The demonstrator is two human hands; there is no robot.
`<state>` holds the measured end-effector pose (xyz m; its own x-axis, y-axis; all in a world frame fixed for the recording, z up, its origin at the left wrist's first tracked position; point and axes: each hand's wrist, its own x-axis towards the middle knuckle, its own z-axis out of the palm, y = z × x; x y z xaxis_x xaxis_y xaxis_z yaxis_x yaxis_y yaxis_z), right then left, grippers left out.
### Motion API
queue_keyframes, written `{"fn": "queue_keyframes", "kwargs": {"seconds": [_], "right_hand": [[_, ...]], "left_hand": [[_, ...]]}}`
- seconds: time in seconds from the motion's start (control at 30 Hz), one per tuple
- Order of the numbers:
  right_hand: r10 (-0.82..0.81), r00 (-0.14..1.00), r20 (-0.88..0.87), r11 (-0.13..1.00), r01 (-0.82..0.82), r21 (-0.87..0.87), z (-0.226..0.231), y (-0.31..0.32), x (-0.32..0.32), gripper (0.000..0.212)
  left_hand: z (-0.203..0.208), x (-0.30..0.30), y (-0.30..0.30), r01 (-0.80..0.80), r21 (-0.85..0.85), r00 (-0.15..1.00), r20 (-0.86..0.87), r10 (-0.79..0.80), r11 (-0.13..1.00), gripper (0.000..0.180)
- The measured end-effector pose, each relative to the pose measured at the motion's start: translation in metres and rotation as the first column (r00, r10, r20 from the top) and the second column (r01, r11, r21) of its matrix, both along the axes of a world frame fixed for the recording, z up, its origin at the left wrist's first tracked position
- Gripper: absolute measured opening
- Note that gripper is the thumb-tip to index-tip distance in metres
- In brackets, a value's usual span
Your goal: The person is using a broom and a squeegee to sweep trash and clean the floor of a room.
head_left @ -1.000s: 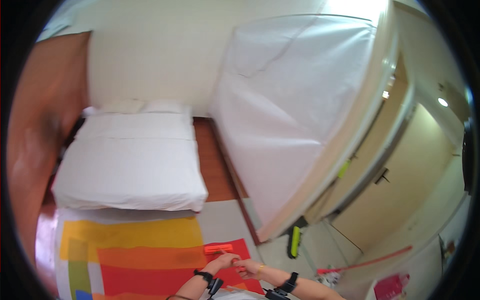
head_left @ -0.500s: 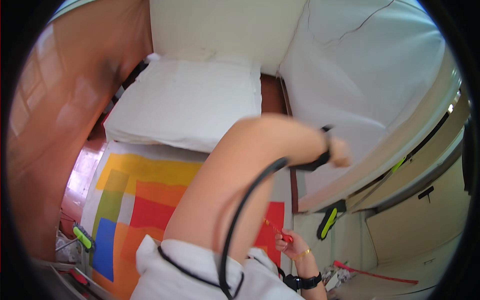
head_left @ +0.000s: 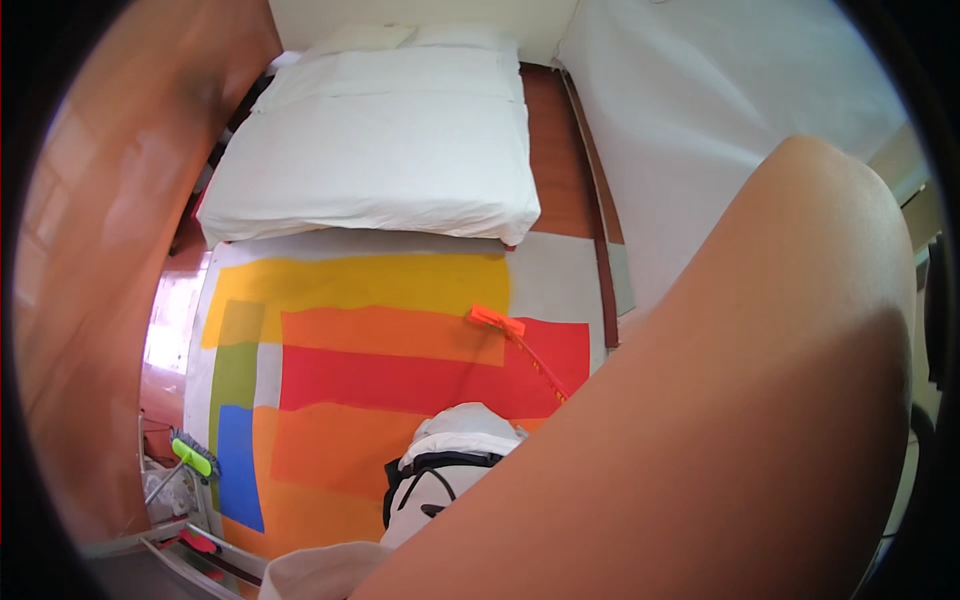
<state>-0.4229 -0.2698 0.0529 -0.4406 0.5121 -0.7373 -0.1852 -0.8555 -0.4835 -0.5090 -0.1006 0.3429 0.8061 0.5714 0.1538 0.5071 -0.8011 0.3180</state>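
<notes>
No grip can be made out: both hands are out of view, and a bare forearm [head_left: 700, 420] fills the lower right of the frame, so whether anything is held cannot be told. An orange long-handled tool [head_left: 505, 330] is seen just left of it, near centre, its head over the coloured rug [head_left: 340, 380]. The white bed [head_left: 380, 150] at upper centre looks made; further progress cannot be judged. A green brush [head_left: 193, 457] lies at lower left.
</notes>
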Motion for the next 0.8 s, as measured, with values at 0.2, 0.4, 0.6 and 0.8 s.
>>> {"fn": "queue_keyframes", "kwargs": {"seconds": [0.2,0.4,0.6,0.8], "right_hand": [[-0.093,0.993,-0.076,0.996,0.093,0.003,-0.021,-0.021,0.011,0.013],[-0.194,0.981,0.000,0.980,0.194,-0.031,-0.035,-0.057,0.026,0.014],[-0.207,0.978,0.011,0.978,0.207,0.026,-0.026,-0.037,0.011,0.012],[-0.220,0.973,0.064,0.912,0.229,-0.341,-0.054,-0.052,0.009,0.010]], "left_hand": [[-0.006,0.021,-0.016,0.071,0.086,0.997,-0.009,-0.070,0.994,0.015],[-0.012,0.045,-0.025,0.172,0.275,0.984,-0.007,-0.176,0.946,0.016],[-0.109,0.009,0.034,0.136,0.379,0.989,-0.101,-0.105,0.915,0.015],[-0.322,-0.104,0.000,0.055,-0.115,0.898,-0.430,-0.099,0.992,0.016]]}}
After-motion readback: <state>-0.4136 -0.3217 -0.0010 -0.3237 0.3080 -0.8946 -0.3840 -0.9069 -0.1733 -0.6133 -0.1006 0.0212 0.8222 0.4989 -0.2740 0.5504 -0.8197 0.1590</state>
